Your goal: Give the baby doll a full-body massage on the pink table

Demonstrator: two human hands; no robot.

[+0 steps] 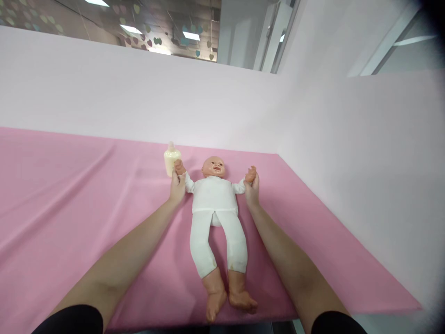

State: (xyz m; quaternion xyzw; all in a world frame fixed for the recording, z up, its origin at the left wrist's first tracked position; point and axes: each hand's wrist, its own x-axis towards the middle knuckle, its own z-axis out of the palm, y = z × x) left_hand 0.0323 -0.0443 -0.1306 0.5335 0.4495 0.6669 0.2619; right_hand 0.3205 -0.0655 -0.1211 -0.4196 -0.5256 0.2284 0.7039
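Pink fabric (69,208) covers a flat surface bordered by white walls (139,99), with a baby doll (215,197) lying face up near the middle. Nearest the camera, two bare forearms emerge from black sleeves (74,320) and reach along either side of the figure. The doll's bare feet (241,294) point toward the near edge, its legs slightly apart in white trousers (236,236) below a white long-sleeved top (214,195). Farther up, the person's left hand (178,186) pinches one of the doll's small hands between thumb and fingers, while the right hand (252,188) closes around the other, both doll arms held out to the sides. The doll's bald head rests beyond its shoulders, mouth slightly open. Just beside the left hand, a clear feeding bottle (170,160) stands upright on the fabric, holding a pale yellow, milky content and topped by a translucent teat (170,145). Behind the far wall, lit ceiling panels (191,35) and hanging heart-shaped decorations (157,41) appear beside a pale gray partition (236,35).
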